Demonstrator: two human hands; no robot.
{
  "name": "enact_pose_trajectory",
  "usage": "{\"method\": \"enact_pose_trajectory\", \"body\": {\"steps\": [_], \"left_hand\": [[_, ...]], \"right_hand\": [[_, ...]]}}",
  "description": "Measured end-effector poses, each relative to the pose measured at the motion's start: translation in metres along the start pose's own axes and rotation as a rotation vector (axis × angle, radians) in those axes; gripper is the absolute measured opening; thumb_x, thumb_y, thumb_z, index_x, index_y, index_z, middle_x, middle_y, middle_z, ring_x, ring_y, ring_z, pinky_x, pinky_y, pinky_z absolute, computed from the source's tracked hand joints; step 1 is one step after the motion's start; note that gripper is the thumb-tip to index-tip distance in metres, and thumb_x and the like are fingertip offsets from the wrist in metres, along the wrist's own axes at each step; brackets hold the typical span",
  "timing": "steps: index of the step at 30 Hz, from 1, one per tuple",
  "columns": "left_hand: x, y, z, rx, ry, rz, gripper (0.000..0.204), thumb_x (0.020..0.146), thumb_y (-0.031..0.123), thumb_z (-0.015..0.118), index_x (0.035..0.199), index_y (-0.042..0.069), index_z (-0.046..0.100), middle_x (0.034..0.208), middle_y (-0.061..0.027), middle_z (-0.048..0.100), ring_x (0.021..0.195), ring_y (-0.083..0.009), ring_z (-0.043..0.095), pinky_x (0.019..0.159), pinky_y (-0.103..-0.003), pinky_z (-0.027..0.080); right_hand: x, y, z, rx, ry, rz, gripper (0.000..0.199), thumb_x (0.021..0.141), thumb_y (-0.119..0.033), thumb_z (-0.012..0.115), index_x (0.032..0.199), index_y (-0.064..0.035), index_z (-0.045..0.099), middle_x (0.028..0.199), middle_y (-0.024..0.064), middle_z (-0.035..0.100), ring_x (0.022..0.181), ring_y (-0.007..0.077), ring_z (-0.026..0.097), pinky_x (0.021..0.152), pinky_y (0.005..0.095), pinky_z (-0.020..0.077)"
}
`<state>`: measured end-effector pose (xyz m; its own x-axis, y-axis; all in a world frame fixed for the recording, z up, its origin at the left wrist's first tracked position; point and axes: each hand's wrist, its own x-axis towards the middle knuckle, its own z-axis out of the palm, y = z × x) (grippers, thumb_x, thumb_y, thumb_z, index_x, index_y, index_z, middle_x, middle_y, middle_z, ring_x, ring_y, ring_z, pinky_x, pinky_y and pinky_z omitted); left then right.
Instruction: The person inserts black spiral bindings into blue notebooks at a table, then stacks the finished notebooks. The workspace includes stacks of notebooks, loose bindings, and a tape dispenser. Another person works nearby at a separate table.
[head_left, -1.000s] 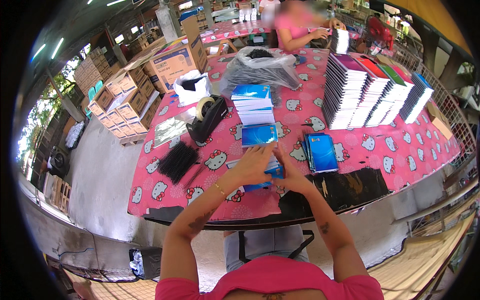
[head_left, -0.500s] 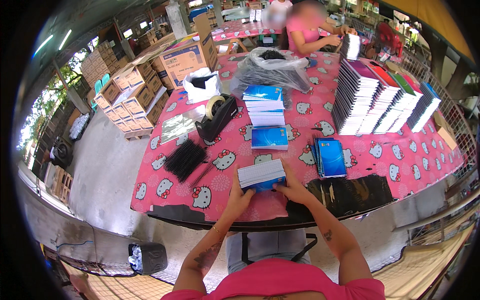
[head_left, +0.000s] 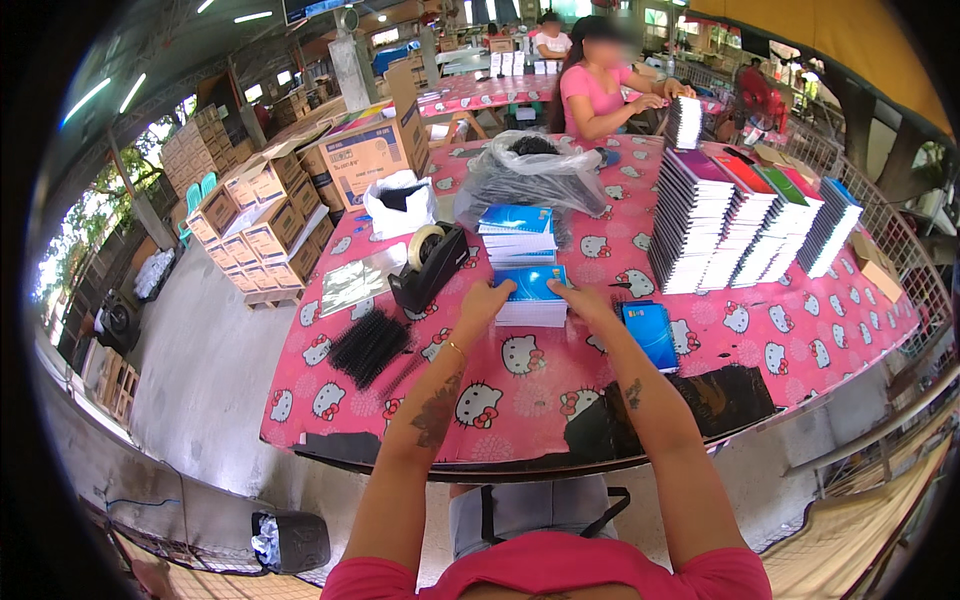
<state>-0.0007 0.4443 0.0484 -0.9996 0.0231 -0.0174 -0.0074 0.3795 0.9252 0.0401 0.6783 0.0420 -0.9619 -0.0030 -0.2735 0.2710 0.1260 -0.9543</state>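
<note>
My left hand [head_left: 487,299] and my right hand [head_left: 582,300] grip the two sides of a small stack of blue-covered notebooks [head_left: 533,296] resting on the pink patterned tablecloth [head_left: 520,385]. Just beyond it sits a taller stack of the same blue notebooks [head_left: 517,232]. A single blue notebook [head_left: 650,334] lies flat to the right of my right hand. Both forearms reach up from the lower edge.
A black tape dispenser [head_left: 430,265] and black spiral bindings [head_left: 369,346] lie to the left. Tall rows of coloured notebooks [head_left: 745,228] stand at right. A plastic bag [head_left: 525,175] and cardboard boxes [head_left: 365,155] are behind. A person in pink [head_left: 600,85] works at the far side.
Both hands have carried the small blue stack from near the table's front edge away from me and set it just in front of the taller stack.
</note>
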Motion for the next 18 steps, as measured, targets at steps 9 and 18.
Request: {"method": "enact_pose_trajectory", "body": {"steps": [9,18], "left_hand": [[-0.039,-0.031,0.003,-0.525,-0.091,-0.147,0.046,0.086,0.031,0.065,0.112,-0.007,0.060,0.098,-0.0120,0.065,0.093,-0.0186,0.060,0.082,-0.036,0.047],[-0.127,0.014,-0.022,0.656,0.237,1.043,0.038,0.087,0.025,0.070,0.116,0.003,0.065,0.113,-0.0165,0.068,0.100,-0.0359,0.065,0.090,-0.043,0.052]], "right_hand": [[-0.025,0.008,0.037,0.241,-0.079,-0.055,0.069,0.086,-0.040,0.073,0.134,0.0050,0.052,0.126,0.0169,0.062,0.114,0.0230,0.059,0.098,0.0354,0.0456],[-0.075,0.012,0.034,0.456,0.122,-0.083,0.074,0.094,-0.047,0.065,0.150,-0.0063,0.038,0.144,0.0100,0.048,0.125,0.0222,0.051,0.105,0.0340,0.0387]]}}
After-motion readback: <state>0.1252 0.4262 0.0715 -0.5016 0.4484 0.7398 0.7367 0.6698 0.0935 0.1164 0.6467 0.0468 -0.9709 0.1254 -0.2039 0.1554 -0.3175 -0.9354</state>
